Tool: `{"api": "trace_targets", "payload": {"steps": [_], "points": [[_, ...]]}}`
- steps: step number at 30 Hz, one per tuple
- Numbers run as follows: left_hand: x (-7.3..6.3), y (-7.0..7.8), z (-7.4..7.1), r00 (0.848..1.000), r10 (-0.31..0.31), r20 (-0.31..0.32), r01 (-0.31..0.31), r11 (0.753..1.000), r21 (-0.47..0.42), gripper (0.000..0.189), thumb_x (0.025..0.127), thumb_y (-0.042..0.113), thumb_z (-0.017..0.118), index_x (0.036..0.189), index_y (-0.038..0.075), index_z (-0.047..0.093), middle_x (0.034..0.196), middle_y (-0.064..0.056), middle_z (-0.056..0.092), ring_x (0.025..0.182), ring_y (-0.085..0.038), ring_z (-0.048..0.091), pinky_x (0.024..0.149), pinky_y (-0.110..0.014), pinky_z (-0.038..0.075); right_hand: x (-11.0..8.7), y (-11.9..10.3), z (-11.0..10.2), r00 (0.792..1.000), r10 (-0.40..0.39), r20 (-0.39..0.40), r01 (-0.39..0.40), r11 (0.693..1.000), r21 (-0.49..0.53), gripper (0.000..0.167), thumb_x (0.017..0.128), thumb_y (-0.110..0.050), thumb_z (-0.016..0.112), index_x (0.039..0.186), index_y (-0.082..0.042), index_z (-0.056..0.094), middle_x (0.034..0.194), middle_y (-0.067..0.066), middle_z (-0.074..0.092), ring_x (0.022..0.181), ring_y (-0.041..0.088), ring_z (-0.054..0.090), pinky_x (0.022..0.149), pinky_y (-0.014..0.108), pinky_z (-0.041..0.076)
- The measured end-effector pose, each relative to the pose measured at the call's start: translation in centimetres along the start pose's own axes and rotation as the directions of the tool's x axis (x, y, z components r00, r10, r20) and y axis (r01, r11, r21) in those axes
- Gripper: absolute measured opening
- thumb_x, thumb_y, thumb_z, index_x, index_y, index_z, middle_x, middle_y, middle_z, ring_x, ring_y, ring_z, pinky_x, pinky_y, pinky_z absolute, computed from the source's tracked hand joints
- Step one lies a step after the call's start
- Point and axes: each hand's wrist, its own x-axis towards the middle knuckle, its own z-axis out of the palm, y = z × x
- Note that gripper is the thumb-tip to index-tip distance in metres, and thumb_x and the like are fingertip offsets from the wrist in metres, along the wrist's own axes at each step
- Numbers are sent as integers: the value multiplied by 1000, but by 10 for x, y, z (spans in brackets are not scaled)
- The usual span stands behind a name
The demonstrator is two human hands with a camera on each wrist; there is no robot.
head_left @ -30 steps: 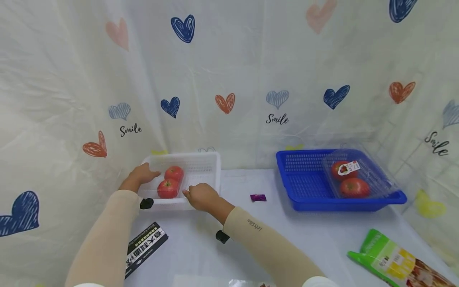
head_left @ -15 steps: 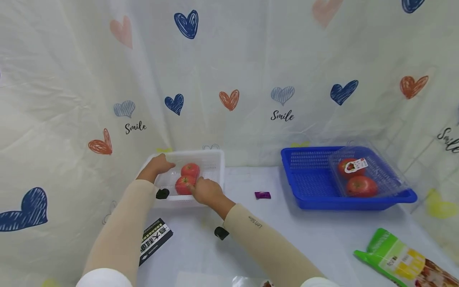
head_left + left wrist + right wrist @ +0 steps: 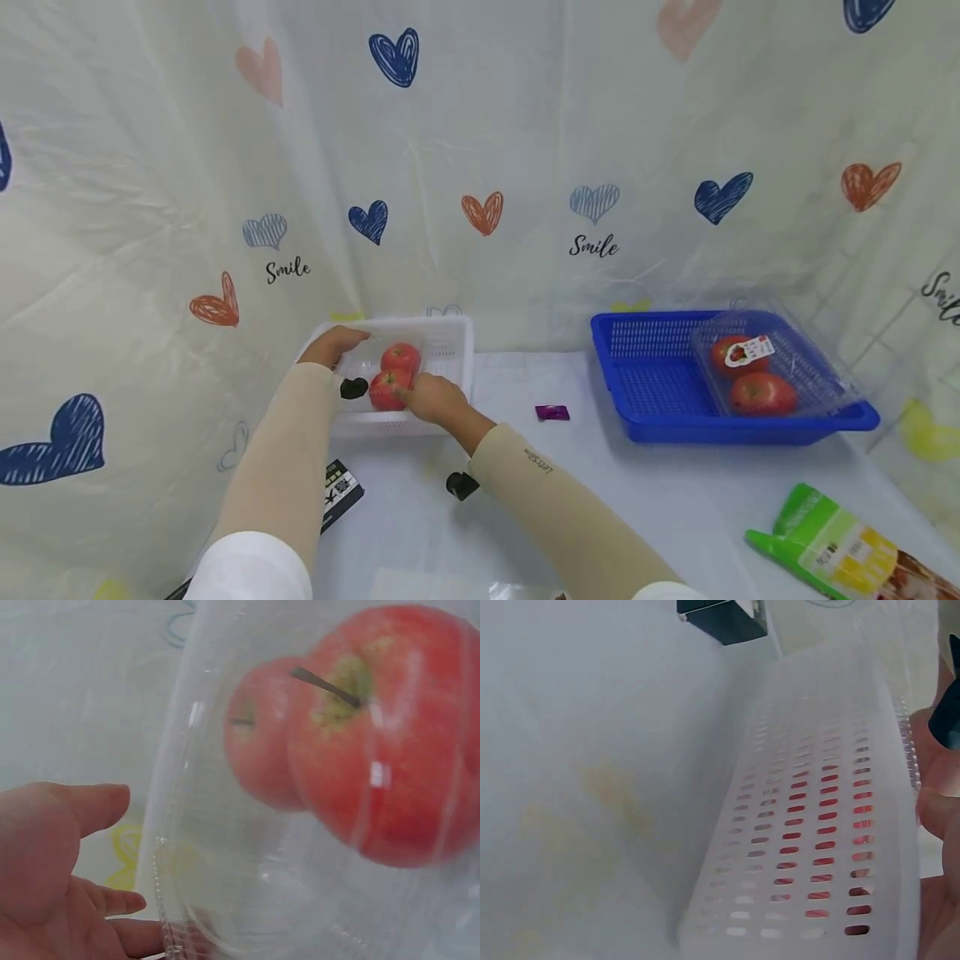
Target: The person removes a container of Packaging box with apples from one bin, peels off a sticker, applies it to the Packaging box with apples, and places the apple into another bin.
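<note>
Two red apples [image 3: 400, 358] sit in a clear plastic clamshell container [image 3: 251, 889] inside a white perforated basket [image 3: 450, 337]. At the container's left side is my left hand [image 3: 328, 346]; in the left wrist view its thumb stands away, and the straight lower fingers touch the ridged edge. My right hand [image 3: 441, 402] pinches the container near its front right corner, thumb towards the nearer apple. From the right wrist view the basket's slotted wall [image 3: 810, 825] hides most of the fruit, and the right fingers are partly cut off by the frame.
A blue basket [image 3: 645, 432] at the right holds another clear container with two apples. Between the baskets lies a small purple packet [image 3: 552, 412]. A black box [image 3: 342, 493] is partly behind the left forearm; a green and yellow bag [image 3: 840, 542] lies front right.
The container with the apples has shifted right within the white basket, both hands moving right with it. The left forearm now covers more of the black box. The view has turned slightly left.
</note>
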Motion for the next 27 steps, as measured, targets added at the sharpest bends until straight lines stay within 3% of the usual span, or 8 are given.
{"api": "trace_targets", "payload": {"steps": [4,7,12,15,21,27], "points": [[3,-3,-6,997,-63,-34,62,997,-35,71,97,44,46,151,2,27,149,-26,29,128,-40,37,105,-51,34,-1,1,-3,1000,12,29,-16,991,136,37,97,-45,55,95,-10,63,80,1,58,77,17,55,68,34,45],[1,0,-13,995,-90,-43,88,996,-31,71,96,48,46,150,5,28,145,-27,33,123,-40,42,103,-50,37,-1,1,-7,1000,10,29,-18,966,260,34,96,-41,58,97,-7,62,82,2,58,78,18,55,69,33,46],[-13,13,-30,992,-116,-38,114,991,-71,74,95,51,50,149,5,30,136,-28,39,110,-34,47,93,-43,44,-1,3,-14,1000,-7,20,-1,931,364,34,94,-39,63,96,-5,65,83,3,60,79,18,55,68,31,47],[-26,23,-39,992,-124,-21,120,984,-128,76,96,50,51,152,8,23,136,-27,38,111,-32,46,93,-41,46,-5,4,-19,1000,2,27,-13,914,405,40,92,-39,65,109,-3,66,96,4,64,87,19,57,73,33,49],[-46,40,-54,997,-68,41,76,972,-224,84,97,49,52,156,11,7,144,-31,29,118,-36,43,97,-42,45,-13,7,-37,1000,24,-14,-14,873,488,63,91,-39,65,137,2,51,135,13,55,121,30,52,98,48,43],[-61,37,-59,994,-28,108,53,971,-231,87,95,49,56,156,13,5,148,-32,25,127,-41,40,96,-48,45,-25,13,-55,1000,21,16,-26,830,558,67,91,-38,66,144,-1,45,143,13,48,129,32,45,103,52,38]]}}
